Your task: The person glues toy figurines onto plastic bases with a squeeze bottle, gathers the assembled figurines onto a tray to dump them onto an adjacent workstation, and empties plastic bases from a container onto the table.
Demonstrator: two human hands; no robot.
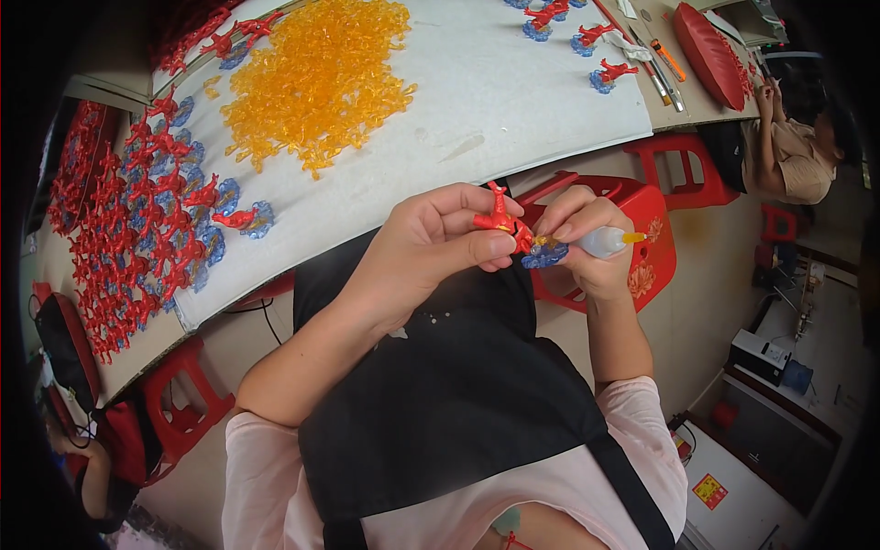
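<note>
In front of my chest, my left hand (431, 240) pinches a small red figurine (500, 220) between thumb and fingers. A clear blue base (547, 257) sits at the figurine's lower right, beside my right fingers. My right hand (587, 229) is closed around a whitish squeeze bottle (603, 242) with a yellow tip that points right. Its thumb and fingertips also meet at a tiny yellow piece (539, 241) against the figurine; whether they grip that piece is partly hidden.
A heap of clear orange pieces (316, 82) lies on the white-covered table (477, 101). Many red figurines on blue bases (151, 202) crowd its left side; several (607, 73) stand at the right. An orange cutter (669, 60), red stools (642, 247) and two other people are nearby.
</note>
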